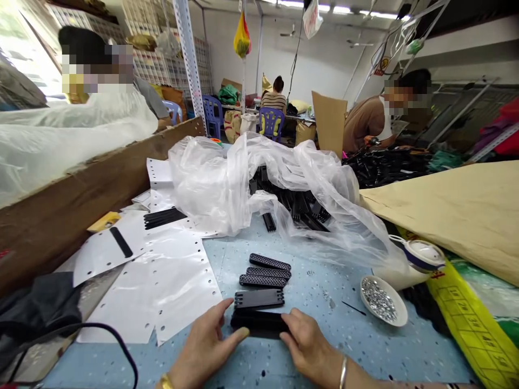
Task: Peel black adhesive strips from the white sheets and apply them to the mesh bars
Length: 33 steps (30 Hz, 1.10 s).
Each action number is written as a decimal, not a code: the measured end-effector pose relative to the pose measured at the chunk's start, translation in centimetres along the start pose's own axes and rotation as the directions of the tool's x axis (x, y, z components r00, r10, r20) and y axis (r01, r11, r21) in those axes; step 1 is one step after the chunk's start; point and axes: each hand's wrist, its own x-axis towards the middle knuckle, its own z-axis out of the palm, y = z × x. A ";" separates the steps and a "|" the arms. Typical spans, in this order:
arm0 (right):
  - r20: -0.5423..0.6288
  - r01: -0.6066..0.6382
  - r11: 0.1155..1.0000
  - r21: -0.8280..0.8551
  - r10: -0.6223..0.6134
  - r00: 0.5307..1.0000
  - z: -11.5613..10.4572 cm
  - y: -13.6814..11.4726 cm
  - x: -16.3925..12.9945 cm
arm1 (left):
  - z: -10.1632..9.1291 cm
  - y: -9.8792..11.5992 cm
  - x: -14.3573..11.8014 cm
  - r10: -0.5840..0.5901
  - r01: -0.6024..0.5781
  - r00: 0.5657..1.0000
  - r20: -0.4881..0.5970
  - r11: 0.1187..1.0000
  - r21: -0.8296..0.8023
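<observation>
**Small row set out, plenty left in the bag**

A black stack (259,323) lies on the blue speckled table (324,351), between the person's two hands. The left hand (206,346) has its thumb and index finger spread around the stack's left end, the thumb at the near edge; whether it grips, I cannot tell. The right hand (310,346) holds the right end between thumb and fingers.

Just beyond lies a notched black piece (259,299), then three patterned black strips (265,273), loosely grouped. Judging by this, the work is at an early stage — only a handful of pieces sits out in front, while the bulk looks unhandled. More black strips (164,218), fanned, and a single black strip (121,242) rest on the white sheets (178,292) at the left.

A clear plastic bag (211,183) lies open across the back of the table, with a jumbled heap of black pieces (300,205) inside and at its mouth. At the right, a white bowl (401,319) holds many small shiny metal parts (379,300) — how many are used, the view does not show.
</observation>
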 end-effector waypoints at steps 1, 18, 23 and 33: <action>0.009 -0.032 0.999 -0.003 0.032 0.999 -0.2 0.0 0.3 | -0.4 -0.2 0.1 0.062 -0.062 0.998 0.004 0.996 0.070; -0.085 -0.129 0.992 -0.014 0.128 0.988 -1.1 2.8 4.5 | -3.7 0.6 6.0 0.219 -0.215 0.969 0.112 0.976 -0.041; -0.086 -0.154 0.988 0.032 0.156 0.984 -1.1 2.6 5.0 | -3.5 0.9 6.5 0.254 -0.248 0.961 0.112 0.966 -0.069; -0.321 -0.239 0.948 0.210 0.298 0.899 -3.8 4.7 8.3 | -2.7 1.0 8.0 0.103 -0.135 0.975 -0.197 0.978 -0.158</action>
